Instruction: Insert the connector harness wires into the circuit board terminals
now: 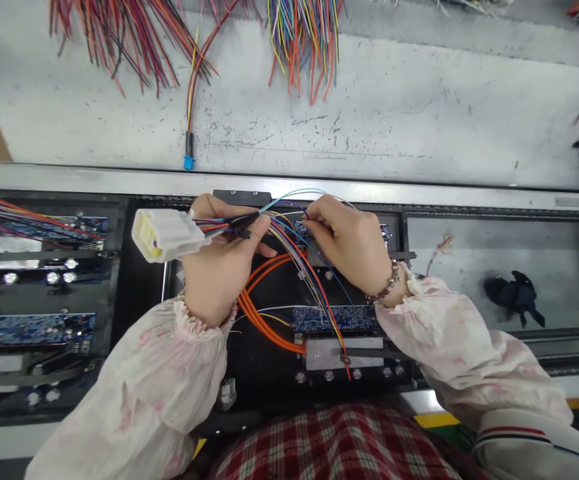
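Observation:
My left hand (226, 267) is closed around a wire harness (219, 225), just behind its white connector (166, 235), which points left. Black tape or sleeving wraps the bundle near my thumb. From there the loose coloured wires (309, 267) fan out to the right and hang down over a black tray. My right hand (346, 243) pinches a thin dark wire (307, 216) of this bundle between thumb and forefinger. A light blue wire (294, 193) arcs above both hands. Below them lies a blue circuit board (329, 319), with thick orange cables (262, 320) curving beside it.
At left, another black tray holds circuit boards (29, 328) and wires. Bundles of red wires (119, 40) and multicoloured wires (304, 47) lie on the grey surface beyond. A cable with a blue connector (188, 162) hangs towards the rail. On the right is a crumpled black item (515, 297).

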Demonstrator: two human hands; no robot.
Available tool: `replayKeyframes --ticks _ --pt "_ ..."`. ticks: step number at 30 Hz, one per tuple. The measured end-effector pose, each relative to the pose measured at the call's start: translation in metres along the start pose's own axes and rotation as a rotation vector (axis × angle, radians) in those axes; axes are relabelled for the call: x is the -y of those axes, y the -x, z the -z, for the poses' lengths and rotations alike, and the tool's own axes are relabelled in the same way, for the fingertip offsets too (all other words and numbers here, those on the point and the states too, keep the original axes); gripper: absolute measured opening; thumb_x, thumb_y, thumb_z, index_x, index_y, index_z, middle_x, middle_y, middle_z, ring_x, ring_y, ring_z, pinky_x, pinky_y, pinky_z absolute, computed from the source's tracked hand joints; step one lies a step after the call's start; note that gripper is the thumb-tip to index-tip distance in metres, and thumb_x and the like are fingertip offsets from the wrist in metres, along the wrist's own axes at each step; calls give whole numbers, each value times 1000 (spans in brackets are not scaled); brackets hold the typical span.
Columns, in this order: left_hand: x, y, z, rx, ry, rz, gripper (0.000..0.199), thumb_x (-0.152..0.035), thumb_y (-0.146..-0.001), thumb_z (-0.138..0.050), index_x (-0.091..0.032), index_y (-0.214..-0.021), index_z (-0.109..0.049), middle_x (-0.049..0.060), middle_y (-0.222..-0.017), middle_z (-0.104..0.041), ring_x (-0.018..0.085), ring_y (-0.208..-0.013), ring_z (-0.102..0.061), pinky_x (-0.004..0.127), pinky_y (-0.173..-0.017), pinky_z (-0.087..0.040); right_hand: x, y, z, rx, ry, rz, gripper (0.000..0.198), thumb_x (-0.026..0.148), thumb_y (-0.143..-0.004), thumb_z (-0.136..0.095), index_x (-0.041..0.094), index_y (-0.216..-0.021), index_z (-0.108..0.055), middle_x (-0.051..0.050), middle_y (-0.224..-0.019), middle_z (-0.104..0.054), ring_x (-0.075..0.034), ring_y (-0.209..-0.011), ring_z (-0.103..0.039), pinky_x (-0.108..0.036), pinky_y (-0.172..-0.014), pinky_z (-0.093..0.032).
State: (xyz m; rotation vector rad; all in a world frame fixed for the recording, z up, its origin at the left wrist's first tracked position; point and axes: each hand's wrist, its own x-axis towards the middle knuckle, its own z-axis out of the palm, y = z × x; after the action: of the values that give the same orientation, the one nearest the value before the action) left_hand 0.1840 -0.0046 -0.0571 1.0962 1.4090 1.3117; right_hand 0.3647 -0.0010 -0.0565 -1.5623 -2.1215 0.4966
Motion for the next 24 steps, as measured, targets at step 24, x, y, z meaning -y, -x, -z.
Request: replayKeyframes --ticks 24 --pt "-1 -1 -5 -19 -45 -82 28 -24 -71 -84 -24 -81 -57 -1 -80 -67 20 -67 -71 31 -51 -67 -34 46 46 -197 76 -188 9 22 -91 -57 21 -95 -66 -2 -84 -72 -16 -76 -69 -30 -67 -52"
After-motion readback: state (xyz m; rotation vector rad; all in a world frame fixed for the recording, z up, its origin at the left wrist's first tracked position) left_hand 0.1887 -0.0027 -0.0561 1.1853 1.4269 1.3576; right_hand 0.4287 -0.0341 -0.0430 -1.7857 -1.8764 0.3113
